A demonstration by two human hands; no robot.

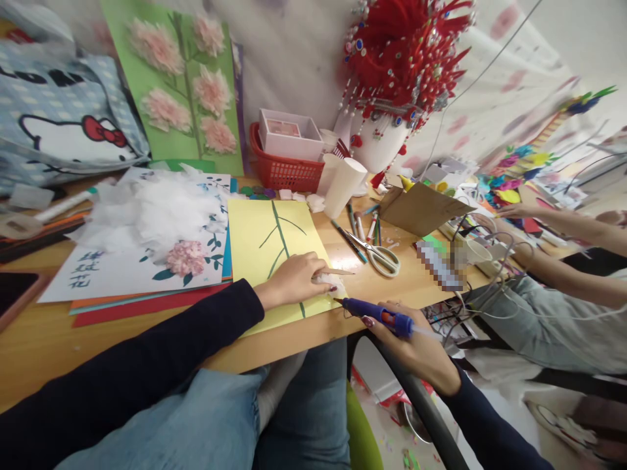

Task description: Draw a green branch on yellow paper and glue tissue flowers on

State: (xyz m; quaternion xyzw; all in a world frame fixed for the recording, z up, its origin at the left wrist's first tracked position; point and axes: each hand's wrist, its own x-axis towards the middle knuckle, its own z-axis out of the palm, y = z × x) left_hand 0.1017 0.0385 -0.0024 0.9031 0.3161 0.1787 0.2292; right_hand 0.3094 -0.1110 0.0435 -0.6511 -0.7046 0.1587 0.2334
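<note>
My right hand (416,349) is wrapped round a blue hot glue gun (399,321), a clear glue stick poking from its back end. The gun's nozzle points left, close to a small white tuft (336,282) of what looks like tissue at the fingertips of my left hand (296,282). Closed and resting on the yellow sheet (249,225), that left hand also holds a thin wooden pencil-like stick (339,271), its point toward the right. Dark green stem lines (280,230) run down the sheet, partly hidden by the hand.
White tissue pieces (161,202) lie heaped on a decorated paper at left. Scissors (383,260) and several pens lie right of the sheet. Behind stand a red basket (289,173) and a white paper roll (345,186). Cables and another person's arms (563,225) are at right.
</note>
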